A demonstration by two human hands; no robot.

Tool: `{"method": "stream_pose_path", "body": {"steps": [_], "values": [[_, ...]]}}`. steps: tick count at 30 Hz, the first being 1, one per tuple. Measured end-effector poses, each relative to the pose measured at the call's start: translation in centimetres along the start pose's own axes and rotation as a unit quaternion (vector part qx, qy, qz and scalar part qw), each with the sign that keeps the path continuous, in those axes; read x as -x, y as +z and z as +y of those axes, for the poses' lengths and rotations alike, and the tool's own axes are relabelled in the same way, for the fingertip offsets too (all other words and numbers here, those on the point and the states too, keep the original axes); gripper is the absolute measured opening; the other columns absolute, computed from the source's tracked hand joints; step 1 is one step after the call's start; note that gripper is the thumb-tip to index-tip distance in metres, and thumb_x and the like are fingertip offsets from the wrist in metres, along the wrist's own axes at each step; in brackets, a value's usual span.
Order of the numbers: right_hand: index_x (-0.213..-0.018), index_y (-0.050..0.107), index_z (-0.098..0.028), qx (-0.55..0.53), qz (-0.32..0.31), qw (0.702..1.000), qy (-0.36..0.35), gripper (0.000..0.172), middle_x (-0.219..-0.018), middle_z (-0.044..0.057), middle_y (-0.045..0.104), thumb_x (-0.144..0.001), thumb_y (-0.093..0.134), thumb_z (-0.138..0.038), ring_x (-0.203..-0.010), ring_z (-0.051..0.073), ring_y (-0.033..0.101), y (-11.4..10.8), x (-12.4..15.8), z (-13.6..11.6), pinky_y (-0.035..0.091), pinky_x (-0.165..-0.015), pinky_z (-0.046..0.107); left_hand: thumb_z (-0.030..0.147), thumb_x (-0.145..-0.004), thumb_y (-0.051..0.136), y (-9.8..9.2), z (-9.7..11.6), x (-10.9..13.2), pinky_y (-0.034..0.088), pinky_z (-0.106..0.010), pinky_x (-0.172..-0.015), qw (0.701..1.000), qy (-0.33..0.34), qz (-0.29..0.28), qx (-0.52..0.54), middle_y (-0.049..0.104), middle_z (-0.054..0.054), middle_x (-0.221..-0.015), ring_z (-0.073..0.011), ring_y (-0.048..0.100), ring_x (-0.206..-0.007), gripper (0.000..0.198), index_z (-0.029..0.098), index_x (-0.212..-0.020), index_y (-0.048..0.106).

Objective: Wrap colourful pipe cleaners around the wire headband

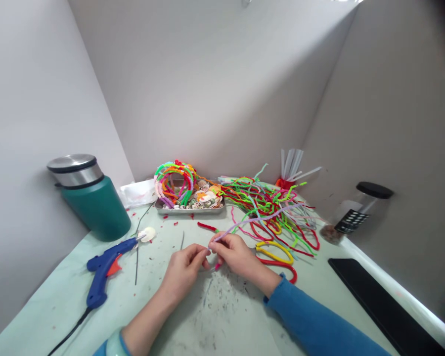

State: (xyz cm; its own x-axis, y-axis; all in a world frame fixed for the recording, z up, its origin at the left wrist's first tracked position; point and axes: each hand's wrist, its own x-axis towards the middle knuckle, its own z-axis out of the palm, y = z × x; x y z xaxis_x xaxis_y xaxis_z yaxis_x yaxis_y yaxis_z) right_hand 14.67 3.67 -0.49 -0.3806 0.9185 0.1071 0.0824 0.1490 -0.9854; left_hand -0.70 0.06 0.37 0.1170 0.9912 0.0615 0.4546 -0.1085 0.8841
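Over the middle of the table, my left hand (183, 272) and my right hand (239, 254) meet, thumbs and fingers pinched. Between my right fingertips runs a lavender pipe cleaner (259, 219), its long free end trailing back to the right. My left fingertips close at its near end, largely hidden by the fingers. A small bright pink bit (217, 266) shows under my right hand. Just behind the hands, a red pipe cleaner (206, 226) with a green part sticks out. Scissors (272, 243) with yellow and red handles lie beside my right wrist, blades mostly covered.
A pipe cleaner pile (282, 202) spreads behind right. Colourful rings (189, 173) rest on a metal tray (189, 211) of small pieces. Leftward are a blue glue gun (100, 277) with its cord and a green bottle (96, 207). Rightward stand a jar (352, 217) and a black slab (374, 296).
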Motion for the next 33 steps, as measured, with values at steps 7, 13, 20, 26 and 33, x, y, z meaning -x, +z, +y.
{"method": "stream_pose_path", "body": {"steps": [7,13,20,26,33], "values": [[-0.073,0.056,-0.015,0.017,0.018,1.0,0.007,0.019,-0.053,-0.004,0.05,-0.078,0.054,-0.033,-0.045,0.008,0.045,-0.4,-0.3,0.5,0.039,-0.042,0.019,0.042,-0.079,0.048,0.1,0.2,-0.2,0.026,-0.02,-0.04,0.995,-0.039,-0.027,0.082,0.061,-0.001,-0.059,-0.0066,0.035,-0.037,0.032,0.013,-0.072,0.061],[-0.075,0.058,-0.016,0.04,0.031,0.999,-0.008,0.017,-0.058,-0.003,0.052,-0.079,0.053,-0.031,-0.049,0.009,0.047,-0.1,0.1,-0.2,0.039,-0.044,0.019,0.042,-0.078,0.05,0.2,-0.2,-0.1,0.026,-0.02,-0.039,0.996,-0.044,-0.011,0.082,0.065,-0.003,-0.063,-0.0069,0.037,-0.036,0.032,0.013,-0.077,0.063],[-0.073,0.057,-0.016,0.049,0.034,0.998,-0.014,0.015,-0.056,-0.003,0.051,-0.078,0.053,-0.03,-0.049,0.009,0.045,-0.1,0.1,-0.3,0.037,-0.045,0.02,0.04,-0.077,0.051,0.1,0.3,0.0,0.027,-0.02,-0.04,0.995,-0.043,-0.02,0.084,0.065,-0.002,-0.062,-0.0068,0.037,-0.037,0.03,0.013,-0.072,0.062],[-0.076,0.056,-0.018,0.052,0.024,0.998,-0.015,0.014,-0.056,-0.003,0.05,-0.079,0.052,-0.03,-0.05,0.01,0.046,0.2,0.3,-0.2,0.037,-0.046,0.02,0.037,-0.078,0.048,0.2,-0.1,0.0,0.029,-0.021,-0.044,0.998,-0.036,-0.001,0.042,0.063,-0.001,-0.057,-0.0084,0.039,-0.038,0.027,0.015,-0.069,0.061],[-0.074,0.058,-0.017,0.103,0.088,0.989,-0.057,0.018,-0.063,-0.001,0.053,-0.081,0.05,-0.032,-0.059,0.012,0.047,-0.8,-0.1,-0.3,0.036,-0.053,0.022,0.036,-0.073,0.058,0.3,0.2,0.7,0.034,-0.026,-0.061,0.981,0.096,0.059,-0.156,0.064,-0.003,-0.076,-0.0172,0.052,-0.064,0.021,0.021,-0.087,0.063]]}}
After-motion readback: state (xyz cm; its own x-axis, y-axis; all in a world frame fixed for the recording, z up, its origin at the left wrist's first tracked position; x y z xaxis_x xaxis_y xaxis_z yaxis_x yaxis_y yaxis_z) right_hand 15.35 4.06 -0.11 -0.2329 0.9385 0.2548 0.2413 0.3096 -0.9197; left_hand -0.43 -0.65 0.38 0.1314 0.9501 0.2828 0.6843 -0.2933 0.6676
